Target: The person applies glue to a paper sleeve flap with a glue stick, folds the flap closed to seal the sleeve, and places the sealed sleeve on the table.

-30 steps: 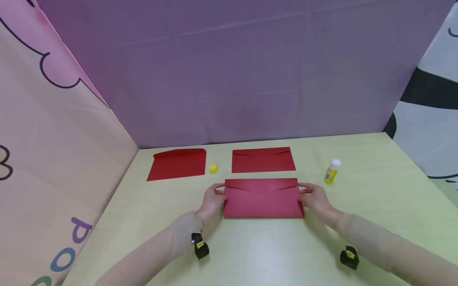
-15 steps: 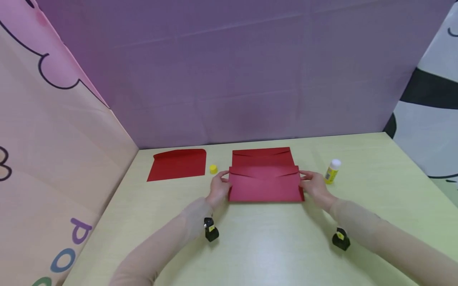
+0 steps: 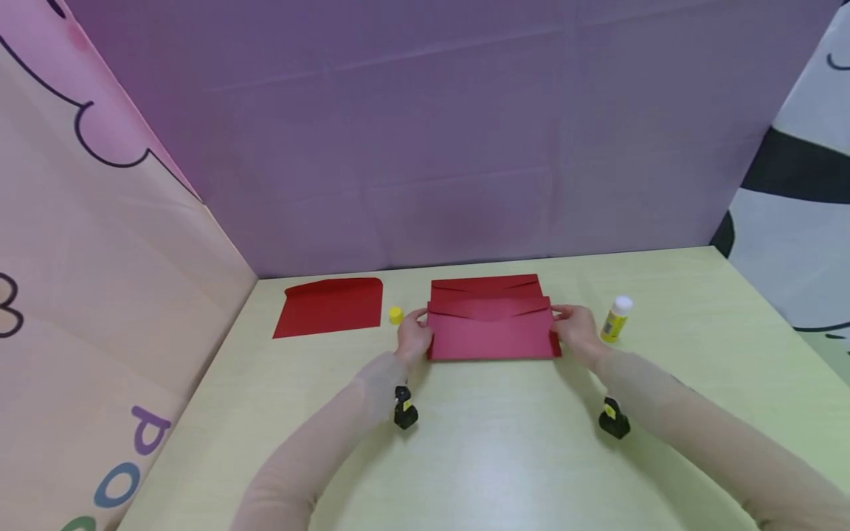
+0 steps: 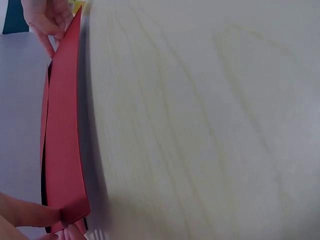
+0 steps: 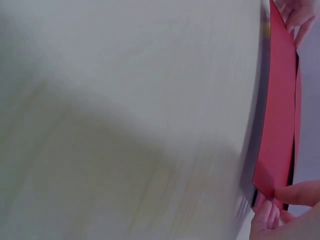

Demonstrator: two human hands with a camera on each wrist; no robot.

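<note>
A red envelope [image 3: 491,335] is held between both hands, its flap folded down along the far side. My left hand [image 3: 415,338] pinches its left end, thumb on the face and fingers underneath, as the left wrist view shows. At the other end my right hand [image 3: 576,330] pinches it the same way; the thumb [image 5: 297,194] shows in the right wrist view. Behind it a second red envelope [image 3: 485,286] lies flat, its near part hidden by the held one. In both wrist views the held envelope bows slightly and casts a shadow on the table.
Another red envelope [image 3: 332,308] with its flap raised lies at the back left. A small yellow cap [image 3: 395,316] is just beyond my left hand. To the right stands a yellow and white glue stick [image 3: 617,318]. A purple cloth wall [image 3: 425,147] borders the table's far edge.
Both hands have carried the envelope away from me, and it now overlaps the envelope behind it in the head view. The other envelopes, cap and glue stick have stayed put.
</note>
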